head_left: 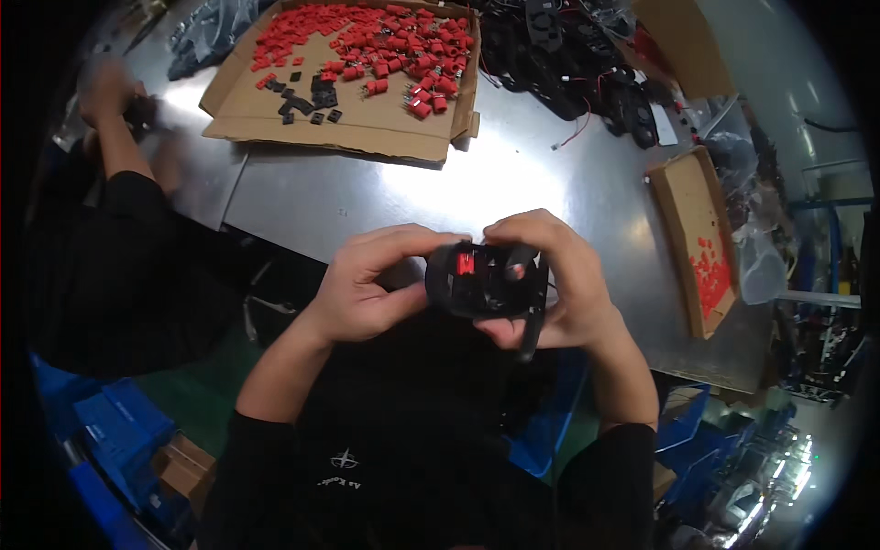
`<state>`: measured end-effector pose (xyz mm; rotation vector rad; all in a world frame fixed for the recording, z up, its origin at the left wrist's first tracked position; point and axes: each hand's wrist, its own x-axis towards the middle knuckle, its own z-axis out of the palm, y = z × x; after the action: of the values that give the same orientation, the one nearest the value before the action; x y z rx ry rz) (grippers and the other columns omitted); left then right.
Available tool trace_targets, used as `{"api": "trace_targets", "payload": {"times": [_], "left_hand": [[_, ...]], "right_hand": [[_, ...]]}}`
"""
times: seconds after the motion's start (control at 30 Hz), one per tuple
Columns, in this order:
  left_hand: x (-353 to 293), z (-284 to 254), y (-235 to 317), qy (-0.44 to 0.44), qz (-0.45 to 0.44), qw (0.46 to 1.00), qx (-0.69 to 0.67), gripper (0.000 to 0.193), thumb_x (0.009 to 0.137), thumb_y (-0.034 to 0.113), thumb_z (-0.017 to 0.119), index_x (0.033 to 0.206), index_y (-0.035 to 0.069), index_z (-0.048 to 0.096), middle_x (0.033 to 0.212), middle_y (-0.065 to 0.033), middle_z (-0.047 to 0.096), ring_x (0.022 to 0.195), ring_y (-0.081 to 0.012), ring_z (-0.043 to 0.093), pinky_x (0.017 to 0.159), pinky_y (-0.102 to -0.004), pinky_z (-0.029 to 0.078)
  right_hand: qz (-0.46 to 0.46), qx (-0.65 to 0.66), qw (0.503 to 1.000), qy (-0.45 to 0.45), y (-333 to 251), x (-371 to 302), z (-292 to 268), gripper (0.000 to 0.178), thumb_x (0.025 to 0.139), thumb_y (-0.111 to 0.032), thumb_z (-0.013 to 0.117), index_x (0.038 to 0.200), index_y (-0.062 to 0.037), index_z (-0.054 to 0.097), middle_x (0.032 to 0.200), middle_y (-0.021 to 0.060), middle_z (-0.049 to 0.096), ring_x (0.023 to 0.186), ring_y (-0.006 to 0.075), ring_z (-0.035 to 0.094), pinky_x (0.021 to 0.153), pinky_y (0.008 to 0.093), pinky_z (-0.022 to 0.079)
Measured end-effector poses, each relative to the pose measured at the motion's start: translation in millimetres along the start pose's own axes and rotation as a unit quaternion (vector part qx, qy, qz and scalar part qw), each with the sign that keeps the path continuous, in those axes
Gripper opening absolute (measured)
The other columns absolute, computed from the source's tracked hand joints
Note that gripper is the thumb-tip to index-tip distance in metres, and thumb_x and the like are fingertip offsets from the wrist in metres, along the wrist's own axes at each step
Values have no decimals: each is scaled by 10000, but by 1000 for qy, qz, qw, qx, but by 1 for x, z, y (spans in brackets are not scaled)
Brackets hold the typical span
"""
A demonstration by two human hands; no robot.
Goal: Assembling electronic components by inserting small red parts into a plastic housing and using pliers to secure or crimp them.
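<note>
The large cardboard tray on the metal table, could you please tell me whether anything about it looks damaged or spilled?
Mildly: a cardboard flap juts out at the near right corner of the tray, looking bent or torn. The red parts and black pieces lie loose inside it; nothing looks spilled.

A silvery metal table (339, 197) is spreading across the upper half of the frame, throwing back a white glare near the upper centre; a thin seam (234, 186) is crossing the metal at the left; a shallow cardboard tray (380, 124) is lying left of the upper centre; a dark bluish-grey crumpled heap (209, 41) is sitting beside it at the upper left; a pile of black parts (632, 105) is covering the upper right, one thin red wire (583, 128) trailing onto bare metal; a second, narrower cardboard tray (680, 197) is resting at the right.
</note>
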<state>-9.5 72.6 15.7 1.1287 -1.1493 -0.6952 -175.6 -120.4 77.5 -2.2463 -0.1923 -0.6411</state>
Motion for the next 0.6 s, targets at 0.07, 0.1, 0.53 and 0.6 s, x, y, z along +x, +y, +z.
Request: {"api": "trace_targets", "payload": {"times": [0.07, 0.1, 0.53, 0.6], "left_hand": [[-2, -1, -1, -4, -6, 1000, 3, 360, 891, 77, 827, 1212, -37, 712, 1137, -165, 751, 1016, -231, 731, 909, -334, 568], [0, 2, -4, 20, 37, 999, 22, 316, 889, 66, 818, 1175, -33, 728, 1083, -148, 760, 959, -201, 736, 833, -300, 564], [11, 5, 0, -36, -31, 999, -14, 220, 869, 75, 818, 1011, -53, 709, 939, -174, 749, 815, -252, 718, 756, -341, 570], [10, -4, -4, -54, -29, 997, 37, 300, 855, 116, 833, 1068, -56, 711, 979, -176, 749, 862, -266, 719, 792, -352, 571]], "right_hand": [[-24, 8, 999, -19, 1, -1, 5, 598, 756, -278, 924, 1210, -16, 636, 1071, 156, 712, 928, 331, 725, 806, 392, 584], [-22, 12, 1000, -10, 1, -4, 8, 598, 756, -278, 924, 1210, -16, 636, 1071, 156, 712, 928, 331, 725, 806, 392, 584], [-18, 63, 998, -22, 17, -25, 4, 619, 737, -298, 935, 1203, -2, 657, 975, 137, 706, 847, 295, 734, 702, 363, 577], [-25, 50, 998, -12, 18, -24, 3, 609, 740, -288, 931, 1203, -4, 657, 983, 137, 705, 858, 302, 732, 709, 372, 579]]}}
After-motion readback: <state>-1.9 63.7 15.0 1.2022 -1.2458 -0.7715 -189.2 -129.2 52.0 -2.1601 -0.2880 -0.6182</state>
